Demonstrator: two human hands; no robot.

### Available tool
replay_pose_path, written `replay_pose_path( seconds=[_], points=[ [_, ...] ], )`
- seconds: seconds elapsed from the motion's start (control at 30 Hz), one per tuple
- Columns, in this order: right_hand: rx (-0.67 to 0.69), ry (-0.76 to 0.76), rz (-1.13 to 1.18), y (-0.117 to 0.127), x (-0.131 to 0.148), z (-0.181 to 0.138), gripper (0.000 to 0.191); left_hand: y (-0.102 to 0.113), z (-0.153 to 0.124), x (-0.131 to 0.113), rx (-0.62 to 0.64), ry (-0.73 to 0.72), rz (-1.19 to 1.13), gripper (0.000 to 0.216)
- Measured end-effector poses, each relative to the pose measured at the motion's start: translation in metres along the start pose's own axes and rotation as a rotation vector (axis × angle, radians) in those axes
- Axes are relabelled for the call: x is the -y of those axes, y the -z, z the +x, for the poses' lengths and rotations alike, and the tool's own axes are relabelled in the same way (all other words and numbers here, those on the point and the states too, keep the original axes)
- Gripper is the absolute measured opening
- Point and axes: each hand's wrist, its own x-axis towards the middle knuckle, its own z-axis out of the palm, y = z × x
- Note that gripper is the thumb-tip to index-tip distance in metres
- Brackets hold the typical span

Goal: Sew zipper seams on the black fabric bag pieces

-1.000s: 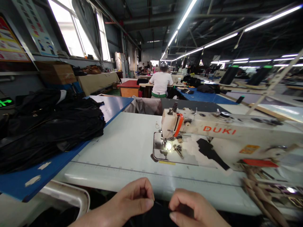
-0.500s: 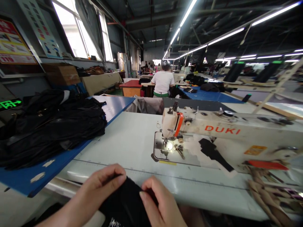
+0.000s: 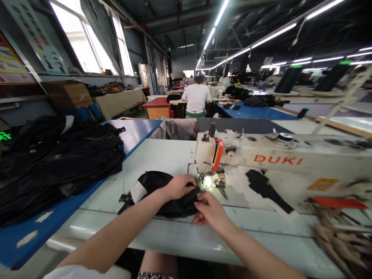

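A black fabric piece (image 3: 154, 181) with a pale grey patch and a strap end at its left lies on the sewing table (image 3: 162, 149). My left hand (image 3: 180, 186) rests on its upper right part, fingers bent over the cloth. Close by, my right hand (image 3: 207, 209) pinches the right edge of the same piece. That edge lies just left of the needle area of a sewing machine (image 3: 207, 155), whose lamp lights the plate. Fingertips of my left hand are partly hidden by the cloth.
Black fabric goods (image 3: 58, 162) are heaped on a blue table (image 3: 66, 199) at left. A black cut piece (image 3: 269, 192) lies under the machine arm. Tan strips (image 3: 334, 236) hang at right. A person in a white shirt (image 3: 197, 97) sits ahead.
Both hands have moved forward from the table's front edge toward the needle, bringing the black fabric piece up onto the tabletop. The view has shifted slightly.
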Motion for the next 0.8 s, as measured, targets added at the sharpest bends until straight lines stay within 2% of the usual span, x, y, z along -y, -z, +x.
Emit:
replay_pose_path(
  seconds=[0.07, 0.17, 0.23, 0.33, 0.43, 0.53, 0.67, 0.8],
  points=[
    [-0.015, 0.079, -0.204, 0.013, 0.003, 0.000, 0.010, -0.008, 0.005, 0.000, -0.022, -0.001, -0.008, 0.011],
    [-0.080, 0.307, -0.564, 0.023, 0.008, 0.003, 0.007, -0.005, 0.009, -0.002, -0.011, -0.013, 0.033, 0.011],
    [-0.076, 0.460, -0.749, 0.028, 0.010, 0.003, 0.004, -0.002, 0.010, -0.001, 0.002, 0.005, 0.046, 0.010],
    [0.001, 0.704, -0.901, 0.034, 0.011, -0.001, 0.020, -0.002, 0.012, 0.000, 0.028, 0.019, 0.038, 0.007],
    [0.072, 0.904, -0.955, 0.042, 0.010, -0.005, 0.023, -0.004, 0.015, 0.000, 0.039, 0.011, 0.044, 0.008],
    [0.133, 0.984, -0.984, 0.049, 0.003, -0.002, 0.022, -0.005, 0.019, 0.000, 0.015, -0.005, 0.098, 0.005],
    [0.103, 1.054, -1.052, 0.054, -0.009, 0.005, 0.024, -0.001, 0.022, -0.003, -0.028, -0.027, 0.183, 0.009],
    [0.092, 1.040, -1.078, 0.054, -0.011, 0.006, 0.023, 0.012, 0.010, -0.024, -0.086, -0.060, 0.202, 0.013]
  ],
)
